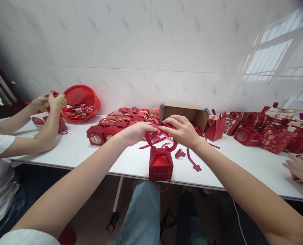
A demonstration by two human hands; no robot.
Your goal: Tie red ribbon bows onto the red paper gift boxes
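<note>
A small red gift box (161, 166) stands at the table's front edge, its cord handle hanging below the edge. Just above it, my left hand (138, 132) pinches a red ribbon (148, 139) between thumb and fingers. My right hand (182, 132) comes in from the other side, fingers closed on the same ribbon, close to the left fingertips. The ribbon's two sides run down toward the box top. Exactly where the fingers meet is partly hidden. On the right of the box lie a flower-ended red strip (194, 162) and a shorter red piece (180, 153).
Rows of red boxes (96, 135) stand behind my left hand. An open cardboard box (183, 110) sits behind my hands. A tilted red basin (81, 102) holds small packets. Red gift bags (276, 137) fill the right. Co-workers' hands (55, 100) work at both sides.
</note>
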